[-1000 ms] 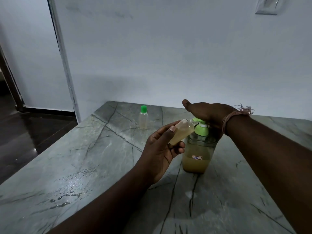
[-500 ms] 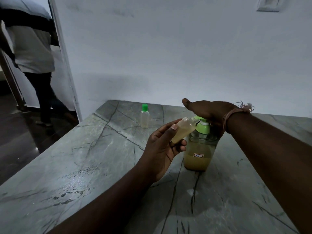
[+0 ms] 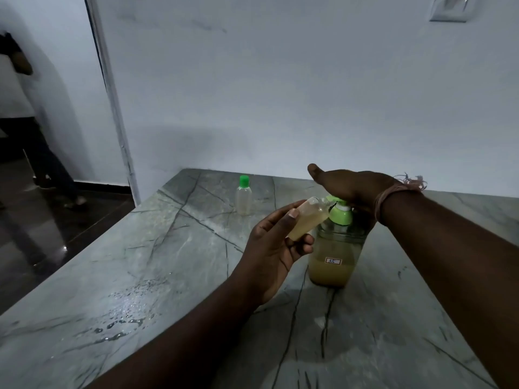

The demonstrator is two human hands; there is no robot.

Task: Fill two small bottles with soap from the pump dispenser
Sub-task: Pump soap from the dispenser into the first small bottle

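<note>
A clear pump dispenser (image 3: pixel 334 256) with a green pump head and yellowish soap in its lower part stands on the grey marble counter (image 3: pixel 174 265). My right hand (image 3: pixel 351 186) lies flat on top of the pump head, fingers straight. My left hand (image 3: pixel 276 248) grips a small uncapped bottle (image 3: pixel 307 217) holding yellowish soap, tilted with its mouth at the green nozzle. A second small bottle (image 3: pixel 243 196) with a green cap stands upright farther back on the counter, apart from both hands.
Water drops (image 3: pixel 123 324) lie on the counter near its left front. The counter's left edge drops to a dark floor (image 3: pixel 42 234). A person (image 3: pixel 31 116) stands in the doorway at the far left. A white wall rises right behind the counter.
Both hands, the tilted bottle and the dispenser stay where they were. A person came into the doorway at the left and has moved farther left.
</note>
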